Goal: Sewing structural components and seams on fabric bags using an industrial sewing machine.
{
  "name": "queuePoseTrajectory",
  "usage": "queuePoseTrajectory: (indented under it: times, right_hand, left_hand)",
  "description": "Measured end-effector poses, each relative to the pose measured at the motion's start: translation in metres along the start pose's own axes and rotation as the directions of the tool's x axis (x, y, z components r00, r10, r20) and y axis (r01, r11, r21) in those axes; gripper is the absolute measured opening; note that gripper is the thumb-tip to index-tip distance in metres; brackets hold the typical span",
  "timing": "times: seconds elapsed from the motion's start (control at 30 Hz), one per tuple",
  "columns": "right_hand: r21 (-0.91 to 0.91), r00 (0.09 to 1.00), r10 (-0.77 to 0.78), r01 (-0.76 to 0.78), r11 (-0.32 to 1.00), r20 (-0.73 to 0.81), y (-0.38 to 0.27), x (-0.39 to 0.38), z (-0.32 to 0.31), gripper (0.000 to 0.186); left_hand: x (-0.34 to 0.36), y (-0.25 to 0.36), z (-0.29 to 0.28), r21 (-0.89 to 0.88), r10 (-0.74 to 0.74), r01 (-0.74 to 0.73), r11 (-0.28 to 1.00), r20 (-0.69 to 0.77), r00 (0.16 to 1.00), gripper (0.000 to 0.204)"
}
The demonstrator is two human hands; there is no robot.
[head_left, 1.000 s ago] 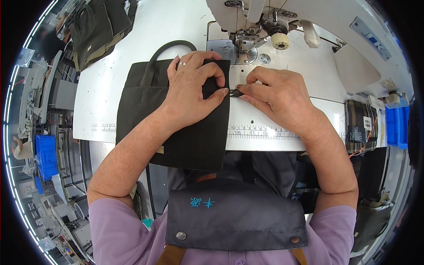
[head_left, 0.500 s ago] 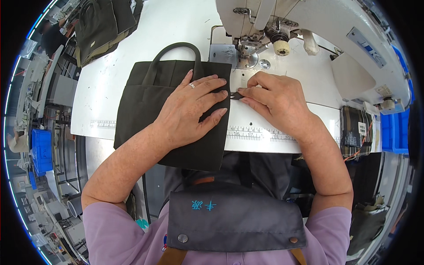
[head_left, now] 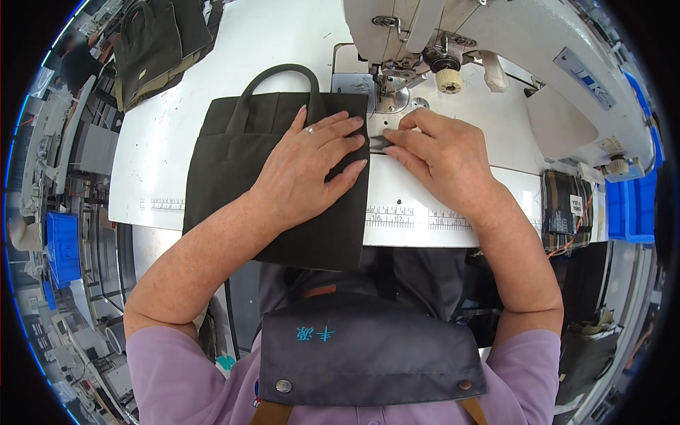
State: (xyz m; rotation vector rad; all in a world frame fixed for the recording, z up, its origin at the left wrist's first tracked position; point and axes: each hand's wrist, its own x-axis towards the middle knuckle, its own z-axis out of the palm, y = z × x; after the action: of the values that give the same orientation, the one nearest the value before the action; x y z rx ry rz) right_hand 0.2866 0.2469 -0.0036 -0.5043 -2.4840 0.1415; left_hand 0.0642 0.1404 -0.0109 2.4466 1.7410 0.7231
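Note:
A dark olive fabric tote bag [head_left: 234, 170] with a looped handle lies flat on the white sewing table, its lower end hanging past the front edge. My left hand [head_left: 308, 159] rests open on the bag, fingers spread toward its right edge. Just beyond that edge, my right hand [head_left: 439, 156] is closed in a pinch around small dark thread snips [head_left: 379, 144]. The snips' tips point left at the side of the bag, and the fingers cover most of their body.
A sewing machine [head_left: 524, 42] stands at the back right, its needle plate [head_left: 350, 83] just beyond the bag. More dark bags [head_left: 152, 53] are piled at the far left. Folded checked fabric [head_left: 563, 205] sits at the right, beside a blue bin [head_left: 630, 205].
My right hand and the snips have shifted slightly along the bag's right edge, away from me. My left hand stays in place on the bag. The whole view has moved a little.

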Motion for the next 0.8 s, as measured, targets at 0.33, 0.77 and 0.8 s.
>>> queuePoseTrajectory:
  times: [0.33,0.77,0.8]
  right_hand:
    - [-0.020,0.973,0.225,-0.226,0.974,-0.044,0.014,0.001,0.001,0.018]
    - [-0.057,0.859,0.476,-0.474,0.879,0.189,0.026,0.011,-0.002,0.024]
    - [0.083,0.928,0.346,-0.359,0.929,0.141,0.030,0.008,0.004,0.029]
  left_hand:
    - [0.050,-0.024,0.020,-0.017,-0.030,0.029,0.999,-0.077,0.997,0.030]
    - [0.061,-0.031,0.020,-0.044,-0.020,0.015,0.999,-0.102,0.995,0.029]
    - [0.061,-0.031,0.020,-0.048,-0.019,0.014,0.999,-0.099,0.995,0.029]
